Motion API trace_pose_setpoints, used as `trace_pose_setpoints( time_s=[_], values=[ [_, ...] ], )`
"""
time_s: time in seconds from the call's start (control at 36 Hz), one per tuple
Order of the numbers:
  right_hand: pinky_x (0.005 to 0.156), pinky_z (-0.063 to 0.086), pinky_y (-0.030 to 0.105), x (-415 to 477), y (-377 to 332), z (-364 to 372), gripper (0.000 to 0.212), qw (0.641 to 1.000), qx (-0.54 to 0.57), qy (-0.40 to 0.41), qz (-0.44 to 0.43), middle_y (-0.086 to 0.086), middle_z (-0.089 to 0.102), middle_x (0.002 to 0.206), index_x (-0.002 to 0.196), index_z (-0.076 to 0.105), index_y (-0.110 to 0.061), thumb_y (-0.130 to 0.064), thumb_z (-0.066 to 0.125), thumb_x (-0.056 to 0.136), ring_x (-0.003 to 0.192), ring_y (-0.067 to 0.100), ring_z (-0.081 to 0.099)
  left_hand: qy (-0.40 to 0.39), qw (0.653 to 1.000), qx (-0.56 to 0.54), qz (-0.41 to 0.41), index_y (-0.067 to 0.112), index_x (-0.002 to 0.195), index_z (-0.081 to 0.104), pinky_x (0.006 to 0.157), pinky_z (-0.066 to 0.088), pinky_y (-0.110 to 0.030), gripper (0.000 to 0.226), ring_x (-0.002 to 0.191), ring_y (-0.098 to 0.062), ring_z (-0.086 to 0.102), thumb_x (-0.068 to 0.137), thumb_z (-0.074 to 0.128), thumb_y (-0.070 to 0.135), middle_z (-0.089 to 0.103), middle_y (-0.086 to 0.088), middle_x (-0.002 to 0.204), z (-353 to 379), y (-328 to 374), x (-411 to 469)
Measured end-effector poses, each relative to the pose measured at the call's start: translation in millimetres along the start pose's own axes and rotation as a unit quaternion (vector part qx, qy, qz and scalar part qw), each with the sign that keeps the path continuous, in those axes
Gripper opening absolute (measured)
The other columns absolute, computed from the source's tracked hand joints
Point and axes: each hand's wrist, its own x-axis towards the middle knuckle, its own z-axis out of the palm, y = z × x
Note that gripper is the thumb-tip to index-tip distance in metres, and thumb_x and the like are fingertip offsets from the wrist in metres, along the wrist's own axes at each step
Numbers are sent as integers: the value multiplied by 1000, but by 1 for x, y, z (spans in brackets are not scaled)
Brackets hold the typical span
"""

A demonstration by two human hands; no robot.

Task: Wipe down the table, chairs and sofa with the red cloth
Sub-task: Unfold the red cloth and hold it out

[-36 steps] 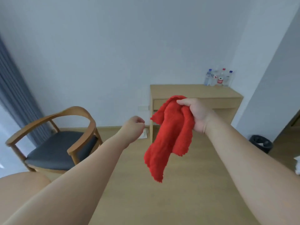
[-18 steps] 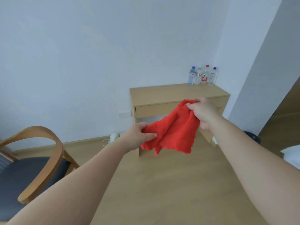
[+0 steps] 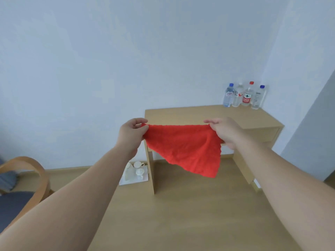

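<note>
While left fingers [image 3: 139,121] and right fingers [image 3: 208,121] pinch the cloth [image 3: 184,147] spread before the counter [image 3: 199,115], I judge wiping unstarted.

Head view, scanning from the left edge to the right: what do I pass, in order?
wooden chair → left hand → red cloth → right hand. Each hand pinches a top corner of the cloth. The table, tray of cups and water bottles overlap these sideways, so they are left out.
</note>
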Motion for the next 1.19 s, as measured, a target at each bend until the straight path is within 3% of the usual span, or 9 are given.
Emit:
trace_pose_setpoints(
  time_s=[0.19,0.25,0.33,0.44,0.53,0.75,0.86,0.92,1.19],
  values=[
    [84,49,31,84,11,-5,19,991,12,-134,-4,2,72,92,99,71,-12,-4,71,82,89,16,65,-68,990,123,11,20,98,71,90,51,-29,19,94,-17,63,82,69,9,68,-5,101,18,-13,92],
    [79,49,27,109,17,-1,39,987,-96,-127,-25,-4,71,94,106,69,-16,-6,80,70,90,13,65,-119,981,152,3,16,109,68,82,49,-21,37,89,-13,63,75,74,2,67,-5,99,22,-18,121],
    [66,51,25,145,24,12,37,966,-239,-89,-49,-9,67,87,100,67,-27,-7,76,71,79,9,64,-151,958,243,6,13,117,65,78,54,-34,53,84,-18,62,69,69,-8,67,-6,98,31,-30,165],
    [62,50,28,204,29,25,7,938,-333,-76,-51,-2,68,73,77,69,-23,-17,71,78,70,16,65,-160,926,340,44,15,114,67,59,43,-19,42,87,-14,59,77,61,-2,64,-2,103,45,-49,229],
    [53,41,24,248,28,31,27,924,-368,-101,-28,-4,62,61,59,58,-25,-28,68,84,57,10,58,-174,905,381,69,16,100,73,59,39,-15,27,81,-12,58,82,57,2,65,4,91,52,-58,281],
    [61,37,31,360,40,49,37,960,-265,-88,17,5,59,70,78,64,1,-35,69,83,65,19,53,-165,897,408,47,21,91,60,57,37,-23,14,75,-13,52,90,47,15,57,7,81,69,-88,399],
    [74,58,43,420,61,63,23,982,-156,-100,46,9,71,86,85,67,-5,-28,66,87,76,22,69,-155,915,372,-5,20,95,58,60,39,-25,14,78,-13,54,93,45,17,59,3,88,78,-118,446],
    [66,60,40,453,71,74,13,986,-116,-106,56,7,73,89,89,68,-12,-24,63,89,75,19,71,-143,924,353,-31,19,97,56,68,48,-31,15,85,-20,57,94,41,17,60,0,91,86,-136,468],
    [78,52,40,621,134,149,11,960,-213,-180,25,4,63,95,99,62,-12,-18,57,91,92,27,62,-13,925,351,-142,22,103,48,69,49,-35,11,76,-26,60,96,42,16,55,0,94,130,-234,569]
  ],
)
